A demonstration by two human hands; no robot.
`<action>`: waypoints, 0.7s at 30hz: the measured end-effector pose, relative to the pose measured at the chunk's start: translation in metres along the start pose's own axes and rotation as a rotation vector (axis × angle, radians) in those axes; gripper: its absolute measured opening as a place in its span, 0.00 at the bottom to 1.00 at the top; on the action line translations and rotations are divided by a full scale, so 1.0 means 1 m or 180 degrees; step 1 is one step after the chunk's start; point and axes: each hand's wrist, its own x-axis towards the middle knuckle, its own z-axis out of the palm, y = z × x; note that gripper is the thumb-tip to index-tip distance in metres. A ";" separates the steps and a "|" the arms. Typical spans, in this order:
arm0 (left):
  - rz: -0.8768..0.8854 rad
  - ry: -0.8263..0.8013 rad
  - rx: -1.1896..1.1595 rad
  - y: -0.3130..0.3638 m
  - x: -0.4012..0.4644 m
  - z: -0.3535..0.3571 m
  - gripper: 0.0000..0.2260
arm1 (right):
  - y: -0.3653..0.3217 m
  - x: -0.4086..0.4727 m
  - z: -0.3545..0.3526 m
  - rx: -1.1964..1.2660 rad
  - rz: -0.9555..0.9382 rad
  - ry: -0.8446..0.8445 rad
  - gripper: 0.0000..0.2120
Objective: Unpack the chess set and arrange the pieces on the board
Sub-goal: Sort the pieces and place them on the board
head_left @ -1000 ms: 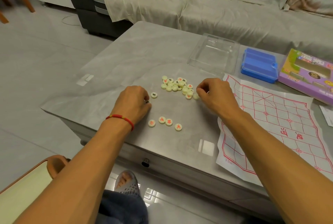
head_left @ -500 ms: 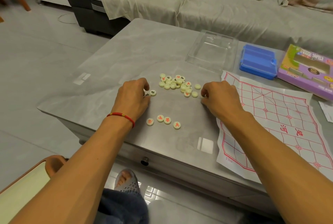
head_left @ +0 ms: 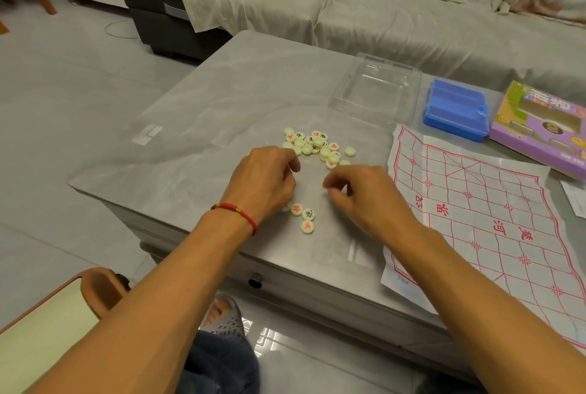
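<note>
We see the loose heap of small round cream chess discs [head_left: 317,146], marked in red or black characters, lying on the grey marble-look tabletop [head_left: 222,101] near its middle, some face up and some blank side up. Nearer the table's front edge lie a few separate discs: one with a red character [head_left: 296,209], one with a black character [head_left: 308,214] and another red-marked one [head_left: 307,227], close together in a short diagonal line. A further disc is partly hidden under our left hand [head_left: 264,182], which hovers between the heap and this line with fingers curled; we cannot tell whether it grasps a piece. Our right hand [head_left: 364,193] sits just beside it, thumb and forefinger brought together near a pale blur at the tips; whether a disc is pinched there we cannot tell. A red cord bracelet [head_left: 236,211] circles the left wrist.

To the right lies the white paper board with red grid lines [head_left: 482,219], creased and bare of pieces, its near corner overhanging the table edge. Beyond it sit a clear plastic lid [head_left: 377,92], a blue plastic tray [head_left: 456,109] and a purple cardboard box [head_left: 545,127]. Behind the table stands a sofa draped in a pale cloth cover [head_left: 364,9].
</note>
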 end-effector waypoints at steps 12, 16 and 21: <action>0.0051 0.0066 -0.0064 0.011 0.008 0.007 0.10 | 0.026 0.050 0.020 -0.0461 0.0189 0.0580 0.09; 0.0036 0.0195 -0.0271 0.010 0.009 0.008 0.09 | 0.021 0.044 0.007 0.0488 0.0509 0.0770 0.09; 0.0347 0.0183 -0.0448 0.012 0.006 0.008 0.15 | 0.001 0.031 -0.015 0.2069 0.0996 0.0192 0.07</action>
